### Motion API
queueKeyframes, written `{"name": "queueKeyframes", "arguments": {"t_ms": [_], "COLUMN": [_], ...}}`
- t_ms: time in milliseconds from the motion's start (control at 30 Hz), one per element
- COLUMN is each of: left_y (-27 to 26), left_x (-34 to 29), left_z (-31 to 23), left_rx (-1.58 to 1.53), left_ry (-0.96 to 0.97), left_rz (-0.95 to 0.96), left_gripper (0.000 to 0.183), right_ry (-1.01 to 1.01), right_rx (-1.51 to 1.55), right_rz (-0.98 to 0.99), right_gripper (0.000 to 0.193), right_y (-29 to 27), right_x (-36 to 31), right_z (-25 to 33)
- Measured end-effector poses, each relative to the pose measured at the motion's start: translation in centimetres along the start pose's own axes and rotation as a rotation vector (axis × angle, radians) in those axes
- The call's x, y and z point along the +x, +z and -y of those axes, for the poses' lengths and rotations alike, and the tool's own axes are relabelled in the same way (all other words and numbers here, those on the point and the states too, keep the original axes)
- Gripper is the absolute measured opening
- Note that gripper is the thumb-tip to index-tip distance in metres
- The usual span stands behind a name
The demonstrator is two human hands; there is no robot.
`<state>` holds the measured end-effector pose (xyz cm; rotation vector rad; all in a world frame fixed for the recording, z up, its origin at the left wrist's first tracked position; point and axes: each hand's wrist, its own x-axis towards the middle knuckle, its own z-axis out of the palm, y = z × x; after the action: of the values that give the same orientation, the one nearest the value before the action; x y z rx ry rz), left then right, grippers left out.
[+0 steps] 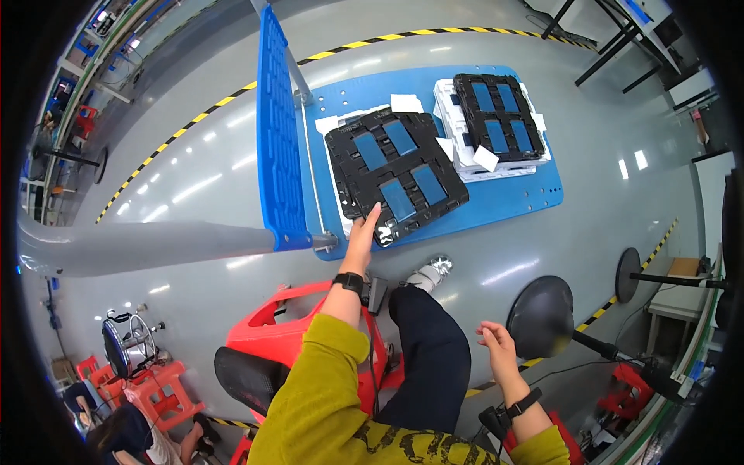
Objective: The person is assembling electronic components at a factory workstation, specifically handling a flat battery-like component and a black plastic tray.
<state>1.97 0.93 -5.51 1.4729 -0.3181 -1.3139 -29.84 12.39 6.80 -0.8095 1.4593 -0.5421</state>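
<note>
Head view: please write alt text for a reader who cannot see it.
A person's left hand touches the edge of a black tray on a blue cart; the right hand is empty. Another black tray tops a white stack to the right.

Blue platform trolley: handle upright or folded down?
Upright. Its gray tube handle and blue panel stand up at the left edge of the deck, not lying flat over it.
</note>
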Motion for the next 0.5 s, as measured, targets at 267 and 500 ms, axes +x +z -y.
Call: {"name": "queueKeyframes", "arguments": {"t_ms": [267, 500], "left_y": [-2.0, -3.5], "left_x": [-0.9, -1.8], "left_z": [-0.7, -2.2], "left_rx": [-0.588, -0.495], "left_ry": [-0.231, -0.353], "left_rz": [0.080, 0.068], "left_gripper": [0.047, 0.029], "right_ry": [-0.042, -0.030], "right_rx": [-0.084, -0.089], "right_rz": [-0.197, -0.269], "right_gripper": [0.017, 0.015], "right_y": [-6.1, -7.6], "right_x": [-3.0, -2.9], "right_z": [0.0, -0.1]}}
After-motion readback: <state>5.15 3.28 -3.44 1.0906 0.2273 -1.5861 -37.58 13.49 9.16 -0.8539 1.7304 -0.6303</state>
